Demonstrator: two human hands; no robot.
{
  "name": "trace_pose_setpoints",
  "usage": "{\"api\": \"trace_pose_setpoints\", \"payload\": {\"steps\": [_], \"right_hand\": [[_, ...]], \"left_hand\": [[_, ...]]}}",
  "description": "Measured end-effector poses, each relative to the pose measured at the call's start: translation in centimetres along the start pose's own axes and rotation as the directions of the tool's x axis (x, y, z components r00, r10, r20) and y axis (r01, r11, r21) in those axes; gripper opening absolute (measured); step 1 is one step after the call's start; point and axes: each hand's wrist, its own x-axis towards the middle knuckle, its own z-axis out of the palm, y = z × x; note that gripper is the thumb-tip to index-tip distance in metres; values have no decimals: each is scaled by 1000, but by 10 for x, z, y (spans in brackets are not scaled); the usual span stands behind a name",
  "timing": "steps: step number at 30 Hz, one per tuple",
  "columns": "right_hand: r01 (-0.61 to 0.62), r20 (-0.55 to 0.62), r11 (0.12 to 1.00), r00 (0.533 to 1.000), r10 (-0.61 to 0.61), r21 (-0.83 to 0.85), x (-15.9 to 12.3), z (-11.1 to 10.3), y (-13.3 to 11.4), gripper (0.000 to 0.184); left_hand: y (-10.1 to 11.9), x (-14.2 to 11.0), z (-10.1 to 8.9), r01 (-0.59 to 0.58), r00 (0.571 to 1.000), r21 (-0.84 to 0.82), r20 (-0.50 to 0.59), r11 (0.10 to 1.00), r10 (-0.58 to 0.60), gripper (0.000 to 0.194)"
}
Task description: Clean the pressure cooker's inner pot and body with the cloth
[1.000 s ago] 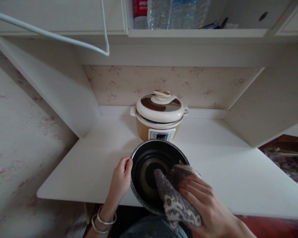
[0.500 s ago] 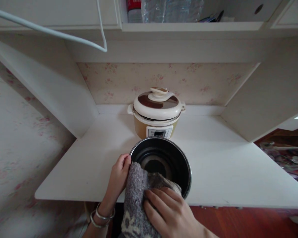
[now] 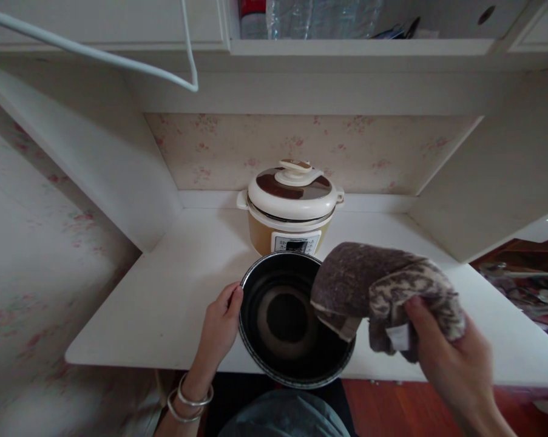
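My left hand grips the rim of a black inner pot at its left side, thumb over the edge. The pot is tilted toward me at the front edge of the table, and its dark inside shows a paler ring around the bottom. Off to the right, my right hand is closed on a bunched grey-brown towel with a pale pattern and a small white tag. The towel's loose end hangs over the pot's right rim. Behind the pot stands a cream and gold electric pressure cooker, its lid on.
The white tabletop runs between two side panels. A shelf above holds plastic bottles. A white cable hangs at the upper left. Red flooring shows below the front edge.
My right hand has lifted the towel away from the pot's near side and moved it to the right. My left hand still holds the pot's rim, and more of the inside shows.
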Motion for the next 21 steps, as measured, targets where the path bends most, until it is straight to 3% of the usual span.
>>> {"api": "trace_pose_setpoints", "payload": {"steps": [1,3,6,9,11,13,16,21], "right_hand": [[12,-51,1000,999,-12,-12,5,-2,-2,36],[144,-63,988,987,-147,-51,15,0,-6,37],[412,113,908,908,-402,-78,27,17,-14,39],[632,381,774,724,-575,-32,35,47,-27,43],[705,537,709,594,-599,11,36,66,-40,46],[732,633,679,502,-589,52,35,84,-55,47],[756,688,639,388,-613,142,28,106,-77,50],[813,689,474,129,-714,339,22,136,-100,55]], "left_hand": [[0,0,-1,2,1000,2,1,1000,-2,42],[1,0,-1,3,1000,10,0,1000,-3,42],[3,-1,-1,-17,1000,23,13,1000,17,43],[4,-3,0,-38,998,10,54,999,38,43],[5,-3,1,-45,997,-10,56,999,45,43],[5,-3,1,-49,998,-27,43,998,51,42],[5,-3,0,-63,998,-28,22,998,64,38],[-1,-3,-1,-66,998,1,19,998,66,28]]}}
